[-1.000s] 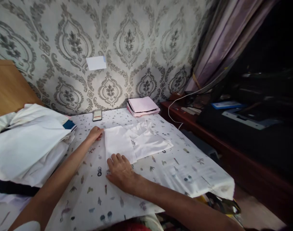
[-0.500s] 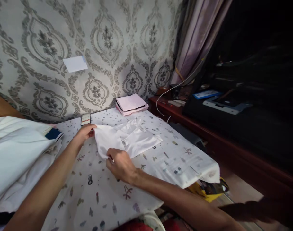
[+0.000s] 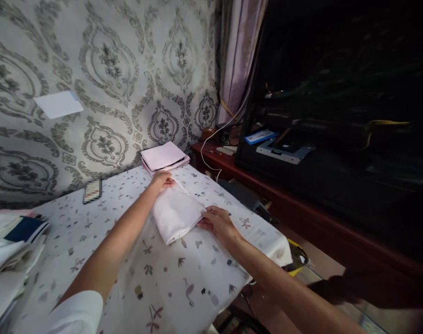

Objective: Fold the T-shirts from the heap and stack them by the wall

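A white cloth (image 3: 177, 211), folded into a small bundle, lies on the patterned table cover (image 3: 128, 269). My left hand (image 3: 163, 181) pinches its far left corner, fingers closed. At the cloth's right edge my right hand (image 3: 216, 221) has its thumb and fingers closed on the fabric. Just beyond my left hand rests a stack of folded pink cloth (image 3: 164, 156).
White garments with a navy piece (image 3: 25, 228) are piled at the left. A phone (image 3: 92, 191) lies near the wall. Right of the table stand a dark red cabinet (image 3: 260, 178) with a white cable and a large black screen.
The white cloth has gone from spread out to a smaller folded shape. Both hands have moved to its far and right edges. The view has turned to the right.
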A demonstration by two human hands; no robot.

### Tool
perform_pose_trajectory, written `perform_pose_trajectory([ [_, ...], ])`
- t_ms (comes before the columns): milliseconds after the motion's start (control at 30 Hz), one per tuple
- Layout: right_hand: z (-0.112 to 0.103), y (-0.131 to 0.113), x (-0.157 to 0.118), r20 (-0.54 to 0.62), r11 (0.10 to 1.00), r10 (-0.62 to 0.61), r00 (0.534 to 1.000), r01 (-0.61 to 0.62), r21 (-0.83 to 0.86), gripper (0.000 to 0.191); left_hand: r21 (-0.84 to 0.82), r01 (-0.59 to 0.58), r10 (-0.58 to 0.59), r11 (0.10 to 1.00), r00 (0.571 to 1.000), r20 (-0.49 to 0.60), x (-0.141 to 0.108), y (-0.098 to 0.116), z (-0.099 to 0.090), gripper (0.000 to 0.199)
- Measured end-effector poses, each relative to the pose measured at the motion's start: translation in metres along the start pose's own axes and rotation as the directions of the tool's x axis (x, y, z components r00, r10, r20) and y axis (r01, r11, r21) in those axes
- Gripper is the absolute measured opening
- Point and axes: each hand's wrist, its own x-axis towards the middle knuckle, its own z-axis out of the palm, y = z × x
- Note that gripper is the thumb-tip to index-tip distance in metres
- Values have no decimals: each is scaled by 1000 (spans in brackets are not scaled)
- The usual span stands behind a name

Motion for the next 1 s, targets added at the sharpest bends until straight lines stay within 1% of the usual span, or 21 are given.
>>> perform_pose_trajectory([
  [67, -8, 1, 6, 2, 999, 38, 999, -38, 1, 20, -28, -24, 24, 999, 1000, 9, 2, -17, 7, 17],
  [133, -10, 1, 9, 14, 999, 51, 999, -51, 6, 19, -54, -46, 47, 997, 999, 17, 3, -26, 5, 19],
  [300, -11, 1, 11, 35, 999, 34, 999, -34, 21, 20, -78, -79, 82, 994, 996, 40, 5, -23, -4, 19],
  [367, -15, -1, 10, 50, 998, 31, 998, -29, -50, 18, -71, -102, 106, 992, 993, 56, 3, -20, -4, 17],
  [400, -18, -3, 9, 59, 991, 14, 998, -6, -137, 16, -63, -116, 121, 991, 990, 68, 0, -19, -5, 17],
  [433, -22, -6, 8, 64, 964, -34, 997, 49, -262, 14, -52, -132, 136, 990, 988, 79, -4, -19, -7, 19],
  [467, -25, -10, 7, 65, 902, -117, 991, 133, -411, 11, -44, -143, 147, 989, 985, 89, -9, -19, -10, 23],
  [500, -27, -15, 6, 77, 795, -224, 972, 228, -562, 10, -20, -166, 167, 986, 980, 105, -16, -19, -15, 26],
  [533, -27, -19, 6, 116, 656, -330, 937, 316, -686, 11, 35, -211, 205, 977, 970, 133, -25, -21, -20, 27],
  [567, -23, -24, 7, 184, 508, -413, 892, 393, -766, 13, 123, -279, 255, 952, 950, 178, -34, -23, -25, 26],
  [600, -15, -28, 10, 270, 380, -455, 848, 460, -803, 15, 237, -365, 310, 900, 920, 239, -44, -26, -30, 25],
  [633, -4, -31, 17, 368, 282, -456, 810, 524, -803, 17, 363, -459, 358, 811, 880, 314, -54, -30, -33, 25],
  [667, 11, -33, 26, 468, 215, -426, 775, 589, -779, 19, 480, -546, 390, 686, 834, 391, -63, -35, -36, 25],
  [700, 28, -34, 37, 548, 173, -387, 742, 642, -747, 23, 573, -612, 401, 545, 791, 462, -71, -39, -36, 25],
  [733, 46, -33, 51, 607, 149, -339, 718, 679, -719, 26, 634, -648, 396, 421, 761, 515, -79, -43, -36, 23],
  [767, 64, -31, 66, 634, 146, -287, 718, 687, -712, 29, 671, -669, 386, 320, 739, 553, -84, -46, -34, 21],
  [800, 80, -28, 81, 631, 155, -235, 739, 669, -726, 31, 691, -679, 378, 247, 724, 576, -88, -49, -32, 19],
  [833, 93, -24, 96, 617, 163, -195, 763, 645, -746, 32, 703, -681, 374, 204, 718, 587, -91, -51, -30, 19],
  [900, 109, -15, 123, 587, 167, -166, 792, 609, -775, 34, 714, -674, 382, 188, 720, 579, -95, -53, -27, 24],
  [933, 111, -11, 134, 580, 165, -171, 797, 603, -780, 36, 718, -669, 391, 194, 723, 569, -97, -53, -27, 26],
  [1000, 107, -4, 150, 575, 164, -191, 796, 603, -781, 41, 721, -663, 405, 202, 727, 555, -99, -54, -30, 28],
])
